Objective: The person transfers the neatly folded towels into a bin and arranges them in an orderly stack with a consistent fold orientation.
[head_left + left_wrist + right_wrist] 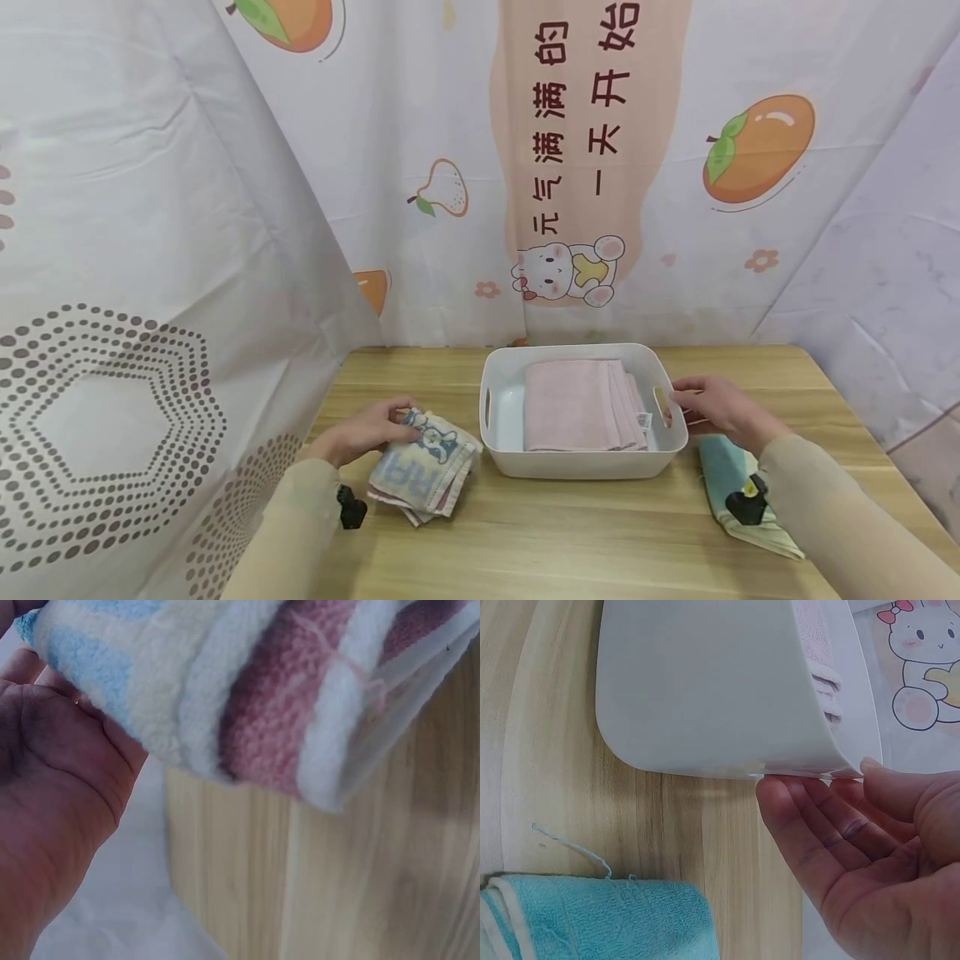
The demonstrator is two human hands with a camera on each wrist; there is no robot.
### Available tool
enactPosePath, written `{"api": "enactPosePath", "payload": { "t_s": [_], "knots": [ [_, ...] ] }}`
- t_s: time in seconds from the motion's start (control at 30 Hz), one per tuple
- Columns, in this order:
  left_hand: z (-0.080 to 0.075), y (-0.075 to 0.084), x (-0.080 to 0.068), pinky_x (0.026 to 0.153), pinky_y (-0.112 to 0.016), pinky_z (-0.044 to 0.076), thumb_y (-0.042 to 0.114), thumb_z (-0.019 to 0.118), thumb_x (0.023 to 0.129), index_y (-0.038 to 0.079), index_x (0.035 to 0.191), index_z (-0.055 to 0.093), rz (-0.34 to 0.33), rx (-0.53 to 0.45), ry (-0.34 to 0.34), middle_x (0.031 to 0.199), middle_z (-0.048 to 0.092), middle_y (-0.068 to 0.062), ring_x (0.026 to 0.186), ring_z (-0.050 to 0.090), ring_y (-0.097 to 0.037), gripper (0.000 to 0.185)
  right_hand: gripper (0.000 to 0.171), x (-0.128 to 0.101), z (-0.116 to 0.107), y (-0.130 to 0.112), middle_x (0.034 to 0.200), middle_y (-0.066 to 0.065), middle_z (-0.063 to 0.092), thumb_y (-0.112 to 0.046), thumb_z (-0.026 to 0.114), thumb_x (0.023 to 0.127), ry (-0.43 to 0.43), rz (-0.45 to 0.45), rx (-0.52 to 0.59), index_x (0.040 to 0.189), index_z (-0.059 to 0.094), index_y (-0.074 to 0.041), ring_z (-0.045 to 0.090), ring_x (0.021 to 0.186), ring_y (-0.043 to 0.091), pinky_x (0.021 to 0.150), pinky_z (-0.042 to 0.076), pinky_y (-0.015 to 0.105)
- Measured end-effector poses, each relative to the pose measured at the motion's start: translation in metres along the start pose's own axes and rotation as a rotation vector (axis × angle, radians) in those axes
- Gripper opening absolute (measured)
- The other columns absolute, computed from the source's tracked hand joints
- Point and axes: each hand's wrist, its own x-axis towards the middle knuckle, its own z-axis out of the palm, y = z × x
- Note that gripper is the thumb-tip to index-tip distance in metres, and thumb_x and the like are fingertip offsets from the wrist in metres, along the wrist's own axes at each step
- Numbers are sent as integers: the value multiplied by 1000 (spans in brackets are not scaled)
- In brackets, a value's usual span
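Observation:
My left hand (396,417) grips the far edge of a folded stack of patterned towels (426,468) at the table's left. In the left wrist view, the palm (60,795) sits beside the stack's blue, cream and pink layers (262,690), which are raised off the wood. A white plastic basket (577,352) stands mid-table with folded pink towels (577,404) inside. My right hand (686,400) touches the basket's right end by its handle slot. Its fingers (810,802) are straight against the basket wall (705,690).
A folded teal towel (738,500) lies on the wooden table (585,533) at the right, under my right forearm, and shows again as teal cloth (607,919). Printed curtains close in the table at the left, back and right. Bare wood stretches in front of the basket.

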Motion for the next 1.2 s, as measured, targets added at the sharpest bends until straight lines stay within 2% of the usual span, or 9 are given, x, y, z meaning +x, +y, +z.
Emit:
{"api": "enactPosePath", "payload": {
  "t_s": [0.47, 1.0, 1.2],
  "knots": [
    [15, 29, 1, 74, -38, 59, 19, 75, 92, 11, 121, 62, 27, 73, -57, 109, 72, -12, 90, 71, -25, 33, 49, -1, 2, 0, 108, 19, 72, -15, 50, 108, 3, -10, -12, 141, 41, 20, 70, 94, 26, 86, 60, 43],
    [32, 53, 9, 77, -39, 59, 22, 74, 93, 14, 120, 61, 81, 67, -77, 111, 70, -13, 92, 70, -26, 31, 50, 0, 1, -1, 109, 19, 71, -15, 49, 108, -1, -10, -18, 142, 39, 21, 70, 97, 28, 86, 60, 43],
    [37, 62, 12, 77, -40, 59, 20, 74, 93, 14, 121, 60, 100, 52, -75, 112, 69, -13, 91, 70, -26, 32, 49, -1, 2, -2, 103, 14, 73, -14, 49, 108, 1, -17, -9, 141, 39, 21, 71, 95, 27, 84, 60, 41]
  ]
}}
